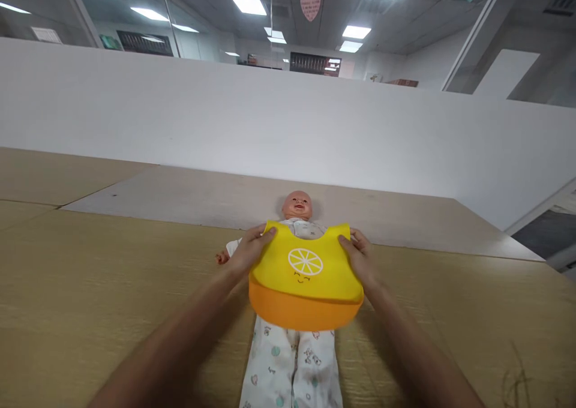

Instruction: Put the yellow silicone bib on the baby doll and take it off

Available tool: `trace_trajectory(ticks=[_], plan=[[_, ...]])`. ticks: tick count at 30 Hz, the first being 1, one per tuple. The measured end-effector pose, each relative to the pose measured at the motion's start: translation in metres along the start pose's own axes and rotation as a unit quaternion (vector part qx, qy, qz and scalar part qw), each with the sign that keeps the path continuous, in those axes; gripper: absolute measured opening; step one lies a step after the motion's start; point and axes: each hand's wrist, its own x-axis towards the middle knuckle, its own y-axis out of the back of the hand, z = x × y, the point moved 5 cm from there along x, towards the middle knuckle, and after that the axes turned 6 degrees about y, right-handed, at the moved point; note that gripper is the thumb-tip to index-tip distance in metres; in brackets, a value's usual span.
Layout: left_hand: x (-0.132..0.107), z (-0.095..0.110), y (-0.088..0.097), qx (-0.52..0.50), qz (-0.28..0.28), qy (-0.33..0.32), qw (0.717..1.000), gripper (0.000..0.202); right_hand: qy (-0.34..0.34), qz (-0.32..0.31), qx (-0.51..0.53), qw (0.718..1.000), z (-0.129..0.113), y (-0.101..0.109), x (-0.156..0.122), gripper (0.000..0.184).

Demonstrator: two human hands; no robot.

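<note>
Right now I have the yellow bib (306, 276) held flat over the chest of the doll (297, 206). The doll lies on its back on the bench (90, 288) with its head away from me. My left hand (245, 252) pinches the bib's upper left corner and my right hand (360, 255) pinches the upper right one. On each side the thumb is pressed on the front, and the other fingers (355, 235) curl round the edge towards the back.

The bib's neck cut-out sits just under the doll's chin, and the orange catch pocket hangs over the top of the printed trousers. I judge the step in hand to be seating the bib on the doll, with the neck tabs not yet closed. I cannot see the tabs themselves, since my hands cover them.

As I read it, the next move calls for bringing both tabs round behind the neck. That would need the head lifted slightly off the bench, while the front stays centred on the chest.
</note>
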Motion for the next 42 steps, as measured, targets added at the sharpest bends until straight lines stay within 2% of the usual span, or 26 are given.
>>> trace_trajectory(ticks=[5,9,13,17,20,24,30,35,37,39,42], plan=[[0.029,0.037,-0.004,0.007,-0.003,-0.047,0.999,0.039,0.039,0.024,0.000,0.999,-0.031,-0.004,0.038,0.038],[0.051,0.048,-0.005,0.019,-0.017,-0.063,0.998,0.041,0.044,0.015,0.007,0.999,-0.033,-0.009,0.063,0.038],[0.078,0.033,0.003,0.031,0.012,-0.031,0.999,0.041,0.017,0.013,-0.011,1.000,-0.007,-0.010,0.083,0.038],[0.102,0.007,0.018,0.084,0.075,-0.011,0.994,0.026,-0.014,0.011,-0.034,0.999,0.027,-0.012,0.096,0.034],[0.110,-0.013,0.025,0.096,0.085,0.008,0.992,0.019,-0.031,0.002,-0.035,0.999,0.043,-0.014,0.098,0.029],[0.112,-0.034,0.030,0.104,0.082,0.031,0.991,0.018,-0.059,-0.015,-0.027,0.998,0.052,-0.017,0.092,0.026],[0.111,-0.032,0.026,0.078,0.073,0.026,0.994,0.021,-0.120,-0.064,0.019,0.991,0.055,-0.023,0.093,0.035],[0.107,-0.024,0.018,0.036,0.043,0.024,0.998,0.027,-0.141,-0.083,0.076,0.984,0.052,-0.025,0.098,0.034],[0.107,-0.023,0.015,0.023,0.031,0.024,0.999,0.029,-0.149,-0.106,0.120,0.976,0.051,-0.027,0.097,0.043],[0.107,-0.023,0.013,0.013,0.023,0.026,0.999,0.031,-0.136,-0.122,0.169,0.969,0.047,-0.030,0.095,0.054],[0.108,-0.024,0.013,0.004,0.021,0.023,1.000,0.036,-0.057,-0.105,0.165,0.979,0.040,-0.027,0.096,0.061]])
